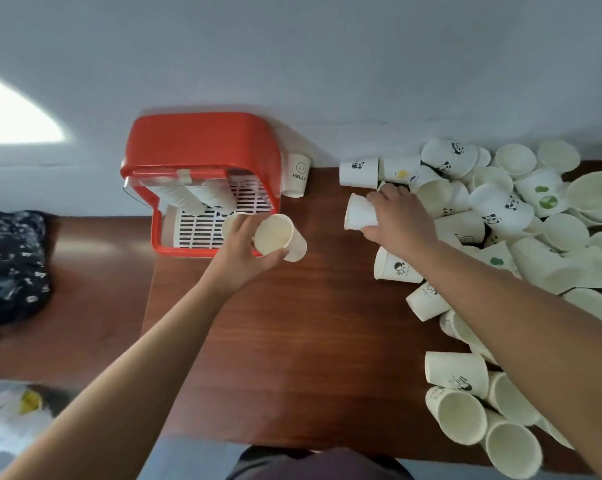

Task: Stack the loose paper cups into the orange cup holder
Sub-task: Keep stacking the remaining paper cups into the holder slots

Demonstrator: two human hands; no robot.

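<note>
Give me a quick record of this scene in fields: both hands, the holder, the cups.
left hand: left hand holds a paper cup in front of the orange cup holder
right hand: right hand grips a white cup at the pile's edge
holder contents: leaning cup stacks
loose cups: loose cups piled on the table, right side
extra: HELLO cup beside the holder

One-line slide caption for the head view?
Left hand holds paper cup at orange cup holder; right hand grips second cup beside the pile.

Reddish wooden table [310, 323] against a pale wall [327, 64].
Bright patch of light [12, 112] upper left; dark patterned cloth [12, 258] beyond the table's left edge.
</note>
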